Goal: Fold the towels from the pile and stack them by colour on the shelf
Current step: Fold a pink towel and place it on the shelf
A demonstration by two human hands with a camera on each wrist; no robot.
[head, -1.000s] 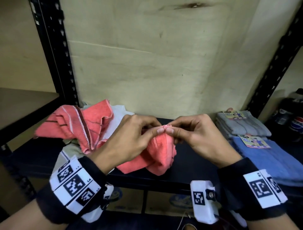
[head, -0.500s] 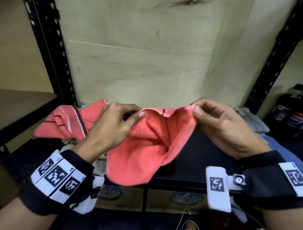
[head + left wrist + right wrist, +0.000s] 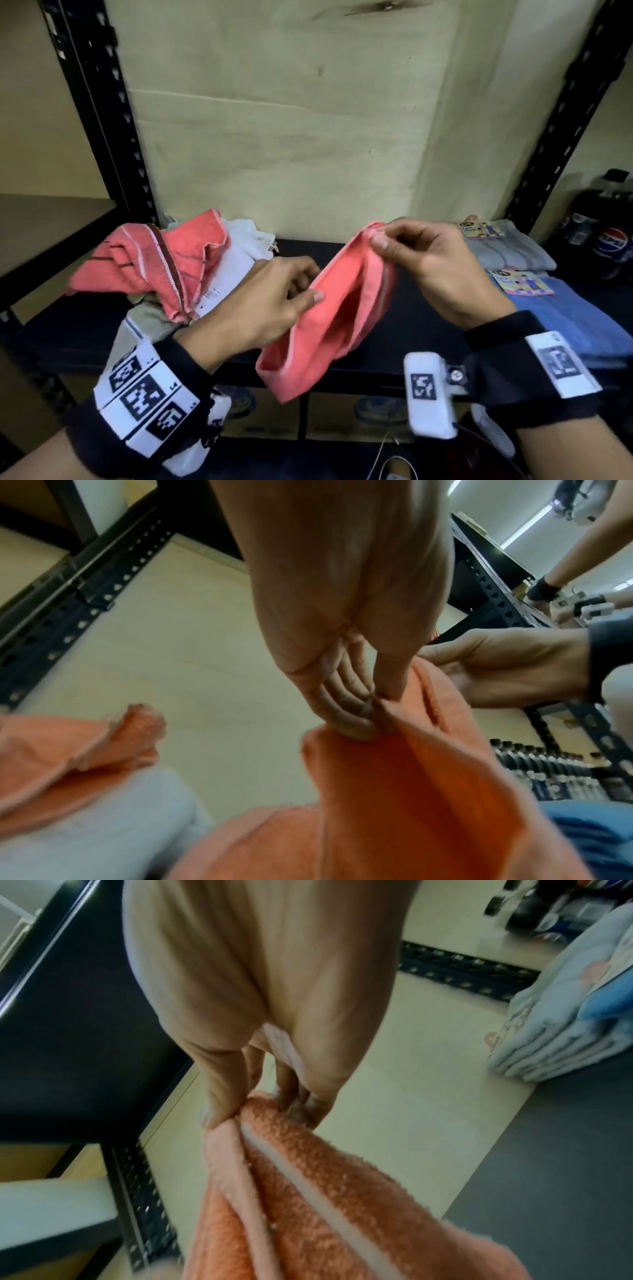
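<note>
Black metal shelf [image 3: 428,368] w/ perforated uprights is standing against a pale board backing; dark bottles [image 3: 609,240] are sitting past its right upright. At the shelf's back left corner the unfolded pile [image 3: 164,263] is lying: coral striped towels over white and beige ones. At the right end, a grey folded stack [image 3: 513,250] is sitting toward the back, w/ a blue folded stack [image 3: 575,315] nearer the front edge, each carrying a paper label.

The coral towel [image 3: 329,322] is hanging in the air over the shelf's front edge, between both hands, touching nothing else. Right hand [image 3: 435,263] is pinching its top corner, thumb against fingertips, held higher. Left hand [image 3: 270,301] is gripping the edge lower down, thumb on the near side and fingers curled behind the cloth. The towel is sagging into a loose trough, lower end dangling below the shelf edge.

Judgement: still at the straightening-out stage, no clean fold made yet.

Risks from here:
- Right pinch is looking shallow, just the hem; a tug to flatten could be pulling the corner free, dropping that end.
- Hands are holding at uneven heights, so edges probably aren't lining up, giving a skewed fold.
- Dangling end could be catching the shelf lip when laid down.
- No coral stack visible yet; parking it on grey or blue would be mixing colours.
</note>
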